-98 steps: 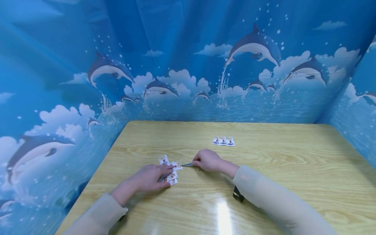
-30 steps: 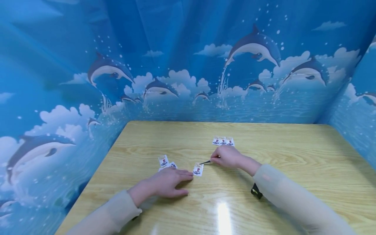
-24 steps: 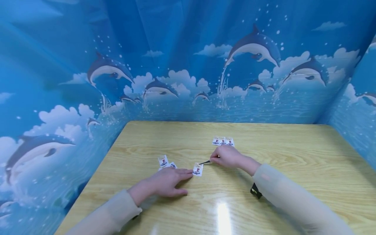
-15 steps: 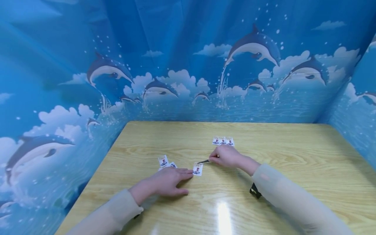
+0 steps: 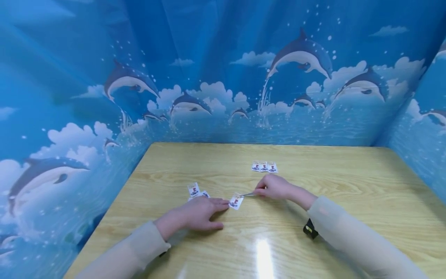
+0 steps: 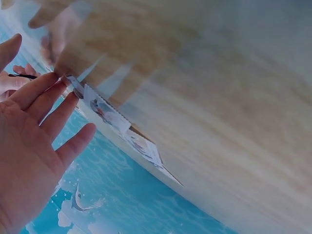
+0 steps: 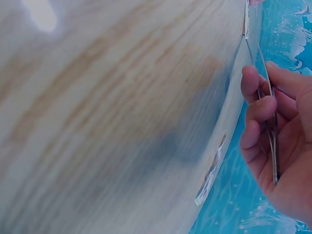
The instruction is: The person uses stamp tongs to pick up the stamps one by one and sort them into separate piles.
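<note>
A small white picture card [image 5: 236, 202] lies slightly turned on the wooden table between the two hands. My right hand [image 5: 277, 186] pinches metal tweezers [image 5: 248, 194], whose tips meet the card's upper edge in the head view. In the right wrist view the tweezers [image 7: 274, 141] show their arms spread apart, with fingers bent round them. My left hand [image 5: 202, 213] lies flat, straight fingertips at the card's left edge. Beneath and behind it are other loose cards [image 5: 193, 189], partly hidden by the hand. The left wrist view shows these overlapping cards [image 6: 109, 117] beside the extended fingers.
Three similar cards [image 5: 264, 166] lie side by side in a row farther back, beyond the right hand. The table [image 5: 331, 174] meets a blue dolphin-print curtain [image 5: 216, 58] at its back and left edges. A bright light reflection [image 5: 265, 255] shows near the front.
Since the earliest frame, one card has come away from the left pile toward the right, and both hands have shifted right. Most recently the card has turned slightly, the right hand drifting a little right.
</note>
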Demonstrator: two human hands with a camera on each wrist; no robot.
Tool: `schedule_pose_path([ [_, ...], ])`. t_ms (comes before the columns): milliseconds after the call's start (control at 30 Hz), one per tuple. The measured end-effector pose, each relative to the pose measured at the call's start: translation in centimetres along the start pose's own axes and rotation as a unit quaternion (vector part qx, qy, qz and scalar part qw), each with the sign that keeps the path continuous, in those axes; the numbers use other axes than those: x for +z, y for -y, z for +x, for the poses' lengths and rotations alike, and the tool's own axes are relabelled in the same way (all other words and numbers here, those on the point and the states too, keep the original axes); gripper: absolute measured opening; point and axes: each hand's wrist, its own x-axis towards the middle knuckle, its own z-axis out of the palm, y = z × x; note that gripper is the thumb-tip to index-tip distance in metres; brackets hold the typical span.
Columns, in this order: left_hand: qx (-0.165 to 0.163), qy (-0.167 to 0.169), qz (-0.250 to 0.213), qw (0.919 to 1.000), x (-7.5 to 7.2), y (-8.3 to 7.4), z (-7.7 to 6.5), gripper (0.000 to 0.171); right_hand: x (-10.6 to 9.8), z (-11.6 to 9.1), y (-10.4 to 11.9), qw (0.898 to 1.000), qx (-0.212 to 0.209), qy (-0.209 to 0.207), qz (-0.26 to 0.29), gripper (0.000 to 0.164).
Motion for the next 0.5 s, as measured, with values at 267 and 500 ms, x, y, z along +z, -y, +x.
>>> schedule_pose_path([
  [267, 0.002, 0.004, -0.008, 1.0, 0.1, 0.1, -0.2, 0.064, 0.2, 0.6, 0.4, 1.0, -0.006, -0.011, -0.018, 0.02],
  [500, 0.012, -0.004, -0.008, 0.9999, 0.1, 0.1, -0.1, 0.064, 0.4, 1.8, 0.9, 0.999, -0.008, -0.019, -0.04, 0.02],
])
